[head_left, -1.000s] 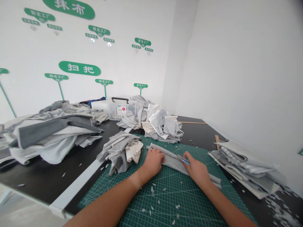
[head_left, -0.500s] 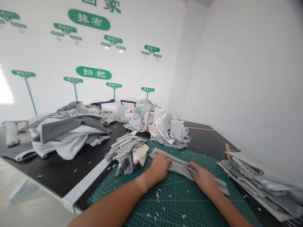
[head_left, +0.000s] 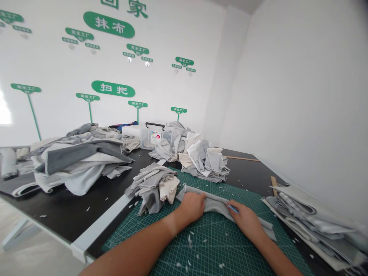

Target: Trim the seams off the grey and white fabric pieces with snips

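Note:
A long grey strip of cloth (head_left: 217, 205) lies slantwise over the green cutting mat (head_left: 212, 245), its middle bunched and bowed. My left hand (head_left: 193, 206) is closed on the strip towards its left end. Farther right, my right hand (head_left: 246, 217) holds a slim blue tool (head_left: 232, 208) between its fingers and also touches the cloth. Most of that tool is hidden, so its exact kind cannot be made out. Just left of my left hand sits a small heap of grey and cream cloth pieces (head_left: 153, 184).
A big cloth pile (head_left: 83, 161) covers the left of the black table (head_left: 112, 184). Behind the mat are another cloth heap (head_left: 204, 157) and a clear plastic box (head_left: 146, 138). Folded cloths (head_left: 319, 222) are stacked at right. Wooden strips (head_left: 274, 186) lie near the wall; white scraps dot the mat.
My left hand has gone from resting with its fingers over the strip to a closed grip. The cloth between my hands is now more bowed. The view has shifted slightly.

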`<state>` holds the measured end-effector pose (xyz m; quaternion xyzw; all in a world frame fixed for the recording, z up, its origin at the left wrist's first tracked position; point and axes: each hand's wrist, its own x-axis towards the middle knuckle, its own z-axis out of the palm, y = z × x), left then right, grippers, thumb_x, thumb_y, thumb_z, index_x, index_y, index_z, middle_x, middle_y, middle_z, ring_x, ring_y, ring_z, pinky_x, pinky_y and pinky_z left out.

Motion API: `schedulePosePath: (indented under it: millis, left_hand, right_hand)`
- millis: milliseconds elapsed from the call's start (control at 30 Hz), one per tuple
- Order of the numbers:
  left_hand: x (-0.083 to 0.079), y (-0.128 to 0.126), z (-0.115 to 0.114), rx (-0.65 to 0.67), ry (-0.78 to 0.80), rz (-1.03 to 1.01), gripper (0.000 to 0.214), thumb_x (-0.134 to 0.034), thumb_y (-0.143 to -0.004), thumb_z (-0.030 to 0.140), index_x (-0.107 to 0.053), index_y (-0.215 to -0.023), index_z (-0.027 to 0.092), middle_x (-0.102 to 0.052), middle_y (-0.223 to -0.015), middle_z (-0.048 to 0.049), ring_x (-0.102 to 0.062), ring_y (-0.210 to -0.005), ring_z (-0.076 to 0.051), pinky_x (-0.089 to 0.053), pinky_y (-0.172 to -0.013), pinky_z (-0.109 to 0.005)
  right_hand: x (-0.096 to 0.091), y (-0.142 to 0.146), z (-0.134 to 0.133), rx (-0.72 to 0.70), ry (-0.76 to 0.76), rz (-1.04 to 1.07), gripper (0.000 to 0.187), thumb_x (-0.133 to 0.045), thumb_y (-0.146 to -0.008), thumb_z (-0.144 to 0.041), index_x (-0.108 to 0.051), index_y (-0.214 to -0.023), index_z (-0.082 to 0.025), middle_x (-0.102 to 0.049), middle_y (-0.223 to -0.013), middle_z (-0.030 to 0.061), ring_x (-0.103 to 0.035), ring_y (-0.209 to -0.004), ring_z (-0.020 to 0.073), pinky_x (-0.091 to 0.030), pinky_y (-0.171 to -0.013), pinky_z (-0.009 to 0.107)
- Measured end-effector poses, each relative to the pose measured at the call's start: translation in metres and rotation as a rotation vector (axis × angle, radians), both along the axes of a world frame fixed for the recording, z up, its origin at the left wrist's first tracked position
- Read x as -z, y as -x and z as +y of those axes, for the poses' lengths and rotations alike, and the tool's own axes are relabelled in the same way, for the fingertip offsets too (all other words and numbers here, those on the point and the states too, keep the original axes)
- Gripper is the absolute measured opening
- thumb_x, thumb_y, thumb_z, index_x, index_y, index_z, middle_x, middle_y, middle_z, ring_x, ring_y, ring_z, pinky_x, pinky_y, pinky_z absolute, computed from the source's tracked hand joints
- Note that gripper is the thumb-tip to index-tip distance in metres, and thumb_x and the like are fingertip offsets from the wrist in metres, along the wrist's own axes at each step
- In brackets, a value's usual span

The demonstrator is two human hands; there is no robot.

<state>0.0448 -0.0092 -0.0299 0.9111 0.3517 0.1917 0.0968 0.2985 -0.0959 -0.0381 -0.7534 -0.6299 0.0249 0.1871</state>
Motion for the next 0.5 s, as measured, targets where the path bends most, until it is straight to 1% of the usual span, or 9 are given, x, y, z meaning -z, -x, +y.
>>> schedulePosePath:
  millis: [100,200,300,367,433,500]
  left_hand:
    - [0.001,-0.001,-0.001,0.019,-0.056,-0.002,0.036,-0.04,-0.096,0.025,-0.065,-0.122,0.021,-0.067,-0.108,-0.0152,-0.061,-0.103,-0.031,-0.045,-0.093,-0.044]
    - [0.002,-0.002,0.0,0.042,-0.109,-0.002,0.04,-0.044,-0.09,0.02,-0.065,-0.124,0.022,-0.061,-0.12,-0.0152,-0.054,-0.113,-0.031,-0.043,-0.099,-0.044]
    - [0.006,-0.004,0.005,0.066,-0.056,0.018,0.049,-0.046,-0.087,0.017,-0.059,-0.134,0.019,-0.057,-0.132,-0.0154,-0.05,-0.122,-0.03,-0.039,-0.108,-0.043]
    - [0.01,-0.005,0.01,0.062,-0.004,0.036,0.057,-0.047,-0.086,0.018,-0.053,-0.142,0.015,-0.051,-0.144,-0.0159,-0.044,-0.133,-0.031,-0.033,-0.115,-0.043]
    - [0.015,-0.005,0.014,0.055,0.032,0.049,0.063,-0.047,-0.086,0.02,-0.046,-0.149,0.013,-0.042,-0.154,-0.0157,-0.035,-0.143,-0.032,-0.026,-0.121,-0.044]
    - [0.017,-0.004,0.017,0.067,0.041,0.058,0.065,-0.047,-0.087,0.022,-0.043,-0.152,0.012,-0.038,-0.158,-0.0155,-0.03,-0.147,-0.032,-0.021,-0.124,-0.044]
  right_hand:
    - [-0.001,0.001,0.0,-0.006,0.005,0.003,0.037,-0.045,-0.098,-0.037,-0.071,-0.122,-0.026,-0.071,-0.124,0.0041,-0.066,-0.112,0.0269,-0.045,-0.092,0.031]
    - [-0.003,0.003,-0.002,-0.016,0.004,0.014,0.036,-0.045,-0.098,-0.035,-0.071,-0.123,-0.028,-0.072,-0.123,0.003,-0.066,-0.113,0.026,-0.045,-0.094,0.031]
    - [-0.006,0.006,-0.004,-0.001,0.01,0.007,0.039,-0.046,-0.098,-0.035,-0.067,-0.13,-0.028,-0.069,-0.129,0.0039,-0.066,-0.115,0.0253,-0.046,-0.091,0.03]
    - [-0.006,0.007,-0.005,0.007,0.016,-0.004,0.041,-0.047,-0.098,-0.035,-0.064,-0.134,-0.027,-0.067,-0.133,0.0048,-0.065,-0.116,0.0251,-0.047,-0.091,0.029]
    - [-0.007,0.008,-0.005,0.008,0.015,-0.019,0.041,-0.047,-0.098,-0.034,-0.063,-0.135,-0.027,-0.068,-0.131,0.005,-0.065,-0.115,0.0252,-0.046,-0.092,0.03]
    - [-0.007,0.009,-0.005,0.013,0.012,-0.041,0.041,-0.046,-0.098,-0.033,-0.063,-0.135,-0.028,-0.069,-0.129,0.0048,-0.066,-0.114,0.0257,-0.046,-0.092,0.032]
